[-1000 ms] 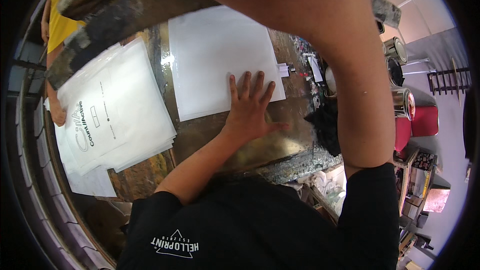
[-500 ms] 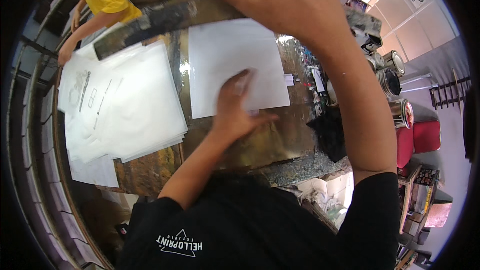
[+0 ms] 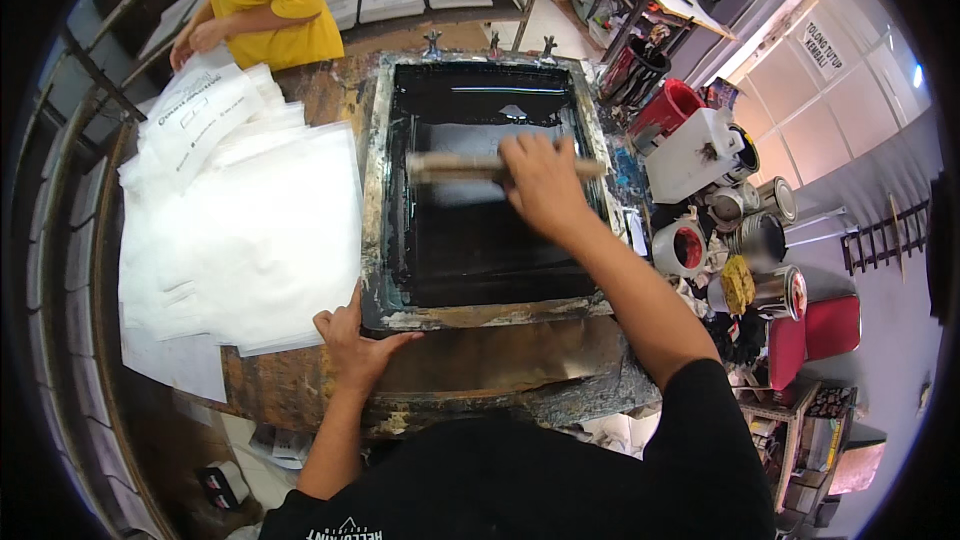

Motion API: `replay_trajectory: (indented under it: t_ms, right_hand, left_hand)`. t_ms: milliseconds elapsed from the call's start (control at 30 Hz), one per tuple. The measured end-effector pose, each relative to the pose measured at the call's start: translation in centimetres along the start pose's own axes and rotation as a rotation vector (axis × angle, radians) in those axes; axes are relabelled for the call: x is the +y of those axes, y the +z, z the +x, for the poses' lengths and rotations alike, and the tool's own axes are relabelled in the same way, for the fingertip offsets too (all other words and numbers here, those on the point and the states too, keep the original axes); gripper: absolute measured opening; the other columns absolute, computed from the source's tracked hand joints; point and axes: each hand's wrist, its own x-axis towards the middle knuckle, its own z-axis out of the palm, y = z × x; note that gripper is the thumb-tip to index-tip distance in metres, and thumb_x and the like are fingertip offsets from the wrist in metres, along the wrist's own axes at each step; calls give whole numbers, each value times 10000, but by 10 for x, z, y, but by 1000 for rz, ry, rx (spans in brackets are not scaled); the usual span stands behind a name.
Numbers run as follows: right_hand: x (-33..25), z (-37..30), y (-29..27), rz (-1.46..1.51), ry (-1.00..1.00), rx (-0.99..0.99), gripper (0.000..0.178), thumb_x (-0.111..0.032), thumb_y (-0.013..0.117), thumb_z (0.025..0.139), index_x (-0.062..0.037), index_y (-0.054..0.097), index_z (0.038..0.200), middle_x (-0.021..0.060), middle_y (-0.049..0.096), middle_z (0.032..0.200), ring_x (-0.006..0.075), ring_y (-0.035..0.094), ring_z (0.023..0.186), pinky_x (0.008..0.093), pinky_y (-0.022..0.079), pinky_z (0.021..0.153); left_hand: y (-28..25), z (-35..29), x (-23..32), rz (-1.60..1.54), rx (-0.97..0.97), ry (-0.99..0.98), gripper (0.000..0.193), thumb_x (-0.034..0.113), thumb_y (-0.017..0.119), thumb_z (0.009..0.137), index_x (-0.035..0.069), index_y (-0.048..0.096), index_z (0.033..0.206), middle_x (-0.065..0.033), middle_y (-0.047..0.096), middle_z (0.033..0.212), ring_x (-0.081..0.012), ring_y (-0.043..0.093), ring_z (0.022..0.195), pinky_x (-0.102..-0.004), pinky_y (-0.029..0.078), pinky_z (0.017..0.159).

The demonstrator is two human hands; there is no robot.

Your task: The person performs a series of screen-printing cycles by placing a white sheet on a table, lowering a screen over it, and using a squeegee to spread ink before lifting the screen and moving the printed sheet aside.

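One squeegee [image 3: 500,167] gripped by closed right hand [image 3: 540,183], one screen frame [image 3: 480,185], left hand [image 3: 352,340] flat, holding nothing

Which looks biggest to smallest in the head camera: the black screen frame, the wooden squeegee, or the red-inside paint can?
1. Screen frame
2. Wooden squeegee
3. Paint can, though it roughly matches the squeegee's visible area.

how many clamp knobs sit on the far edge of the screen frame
3, all along the far rail of the paint-crusted printing screen frame: left clamp knob, middle clamp knob, right clamp knob. Others may be hidden.
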Motion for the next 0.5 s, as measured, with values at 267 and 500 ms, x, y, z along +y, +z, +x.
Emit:
replay_trajectory:
  t_ms: [267, 500]
  right_hand:
    - [67, 122, 98, -224, 57, 58, 486, -159, 828, 820, -129, 579, 1237, 57, 628, 1120, 268, 616, 1140, 523, 417, 996]
    - [58, 105, 106, -212, 18, 26, 461, -162, 834, 808, -138, 572, 1187, 45, 624, 1094, 269, 624, 1096, 520, 422, 969]
  left_hand:
    - [-3, 2, -6, 58, -42, 36, 1318, 813, 894, 512, -57, 631, 1467, -28, 584, 770, -219, 515, 748, -424, 338, 886]
    - [-9, 9, 3, 207, -64, 35, 1240, 820, 881, 516, 22, 690, 1447, -60, 567, 928, -242, 516, 900, -429, 324, 915]
